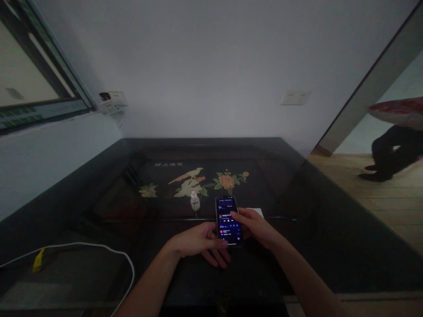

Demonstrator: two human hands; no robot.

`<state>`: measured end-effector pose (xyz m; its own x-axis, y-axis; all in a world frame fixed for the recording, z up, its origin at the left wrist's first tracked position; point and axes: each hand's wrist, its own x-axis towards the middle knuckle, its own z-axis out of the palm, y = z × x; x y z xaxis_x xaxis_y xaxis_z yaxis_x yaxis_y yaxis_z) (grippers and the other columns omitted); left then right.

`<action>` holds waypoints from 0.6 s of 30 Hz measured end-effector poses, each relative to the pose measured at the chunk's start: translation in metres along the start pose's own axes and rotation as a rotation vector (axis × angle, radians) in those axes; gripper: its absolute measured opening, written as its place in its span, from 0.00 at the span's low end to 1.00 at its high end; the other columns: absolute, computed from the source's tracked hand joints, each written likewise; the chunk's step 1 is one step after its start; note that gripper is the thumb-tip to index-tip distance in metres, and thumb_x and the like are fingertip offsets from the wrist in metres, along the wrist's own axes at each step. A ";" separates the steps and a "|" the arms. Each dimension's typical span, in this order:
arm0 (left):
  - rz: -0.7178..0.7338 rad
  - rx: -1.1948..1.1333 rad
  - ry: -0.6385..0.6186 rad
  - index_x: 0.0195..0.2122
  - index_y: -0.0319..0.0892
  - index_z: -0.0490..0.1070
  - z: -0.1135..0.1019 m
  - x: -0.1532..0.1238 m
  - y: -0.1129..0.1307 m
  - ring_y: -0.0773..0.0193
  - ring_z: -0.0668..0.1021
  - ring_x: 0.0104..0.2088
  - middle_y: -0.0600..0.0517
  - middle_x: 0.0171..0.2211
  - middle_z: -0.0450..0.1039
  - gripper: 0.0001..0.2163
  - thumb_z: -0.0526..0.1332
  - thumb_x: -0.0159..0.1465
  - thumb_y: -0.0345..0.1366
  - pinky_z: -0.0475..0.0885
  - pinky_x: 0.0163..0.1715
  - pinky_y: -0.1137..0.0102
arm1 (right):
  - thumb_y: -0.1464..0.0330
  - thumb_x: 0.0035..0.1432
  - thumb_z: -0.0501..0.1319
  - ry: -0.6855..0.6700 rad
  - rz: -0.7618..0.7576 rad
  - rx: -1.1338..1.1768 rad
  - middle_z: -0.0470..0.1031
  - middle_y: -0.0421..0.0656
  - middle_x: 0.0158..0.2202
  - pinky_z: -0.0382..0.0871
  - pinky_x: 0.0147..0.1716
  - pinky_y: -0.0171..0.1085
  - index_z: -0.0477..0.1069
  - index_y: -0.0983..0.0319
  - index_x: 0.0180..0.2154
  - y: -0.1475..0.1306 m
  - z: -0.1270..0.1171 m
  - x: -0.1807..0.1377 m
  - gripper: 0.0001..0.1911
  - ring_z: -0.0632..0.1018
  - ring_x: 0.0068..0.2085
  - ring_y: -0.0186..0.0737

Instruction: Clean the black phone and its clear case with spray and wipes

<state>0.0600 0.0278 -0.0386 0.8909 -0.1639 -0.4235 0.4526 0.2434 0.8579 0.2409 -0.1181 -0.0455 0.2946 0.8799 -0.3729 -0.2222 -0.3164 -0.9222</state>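
Note:
A smartphone (228, 226) with a lit screen is held upright-facing between both hands above the black table (185, 149). My left hand (201, 243) grips its lower left side, the thumb across the bottom of the screen and the other fingers beneath. On the right edge, my right hand (254, 224) holds the phone too, its thumb resting over the screen's right side. Just beyond my left hand stands a small clear bottle (194, 201) with a white cap. Part of a white object (259, 211) shows behind my right hand; its kind is hidden.
A white cable (89, 243) with a yellow tag (38, 260) curves across the left side. Wall sockets (295, 97) sit beyond the table, and a window (29, 66) is at left. To the right, a person's dark-clothed legs (396, 147) show on the wooden floor.

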 end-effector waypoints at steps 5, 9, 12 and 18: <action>-0.008 0.005 0.033 0.52 0.42 0.67 0.002 -0.001 0.001 0.57 0.85 0.36 0.42 0.39 0.82 0.22 0.68 0.63 0.48 0.77 0.34 0.68 | 0.48 0.59 0.66 0.005 -0.001 -0.013 0.82 0.44 0.36 0.71 0.28 0.33 0.75 0.60 0.49 0.000 0.001 0.000 0.26 0.81 0.32 0.38; 0.000 -0.004 0.047 0.52 0.42 0.66 0.004 -0.001 0.003 0.58 0.85 0.35 0.42 0.38 0.82 0.21 0.68 0.63 0.45 0.77 0.33 0.69 | 0.49 0.60 0.66 0.003 -0.006 -0.001 0.82 0.44 0.37 0.72 0.28 0.33 0.74 0.61 0.49 -0.001 0.002 -0.001 0.25 0.82 0.33 0.38; 0.019 -0.019 0.081 0.54 0.42 0.65 0.007 -0.001 0.004 0.58 0.85 0.33 0.43 0.36 0.82 0.22 0.68 0.63 0.45 0.78 0.32 0.68 | 0.50 0.60 0.66 0.026 0.005 0.024 0.82 0.44 0.38 0.74 0.30 0.34 0.74 0.60 0.49 -0.003 0.002 -0.001 0.24 0.82 0.34 0.39; 0.067 -0.087 0.244 0.57 0.41 0.66 0.017 0.007 0.006 0.54 0.85 0.38 0.39 0.44 0.81 0.28 0.71 0.58 0.43 0.79 0.35 0.64 | 0.51 0.60 0.67 0.042 -0.020 0.062 0.82 0.44 0.40 0.77 0.33 0.37 0.73 0.60 0.49 -0.003 0.005 0.000 0.23 0.83 0.37 0.41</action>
<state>0.0686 0.0115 -0.0314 0.8970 0.0876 -0.4333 0.3844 0.3293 0.8624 0.2371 -0.1158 -0.0420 0.3376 0.8698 -0.3600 -0.2724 -0.2758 -0.9218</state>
